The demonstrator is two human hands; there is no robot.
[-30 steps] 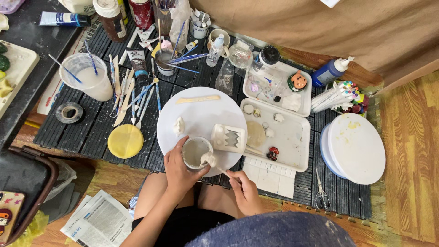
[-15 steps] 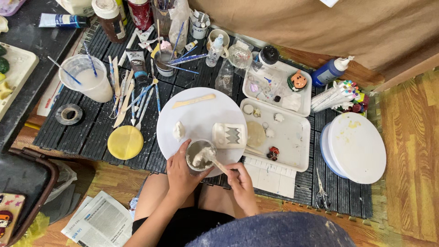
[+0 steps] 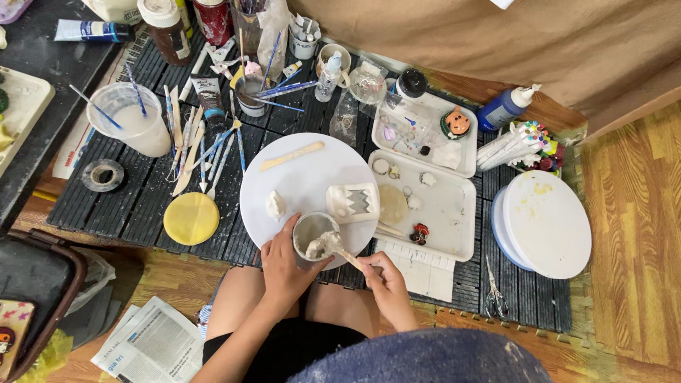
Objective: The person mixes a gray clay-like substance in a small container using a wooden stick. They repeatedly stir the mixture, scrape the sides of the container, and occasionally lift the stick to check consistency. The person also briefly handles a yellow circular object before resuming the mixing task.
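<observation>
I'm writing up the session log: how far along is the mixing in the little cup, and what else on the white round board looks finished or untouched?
In hand: the left hand grips the small cup while the right hand works a stick through lumpy pale paste. Done, it seems: a white zigzag-edged piece lies shaped on the round board. Left: a small pale lump and a flat wooden stick lie untouched.

Black slatted mat [image 3: 128,206] on wood floor [image 3: 631,213] carried white round plate [image 3: 298,177], yellow disc [image 3: 191,218] left of the gripped cup, white tray [image 3: 454,213] right, scissors [image 3: 494,294] farther right.
</observation>
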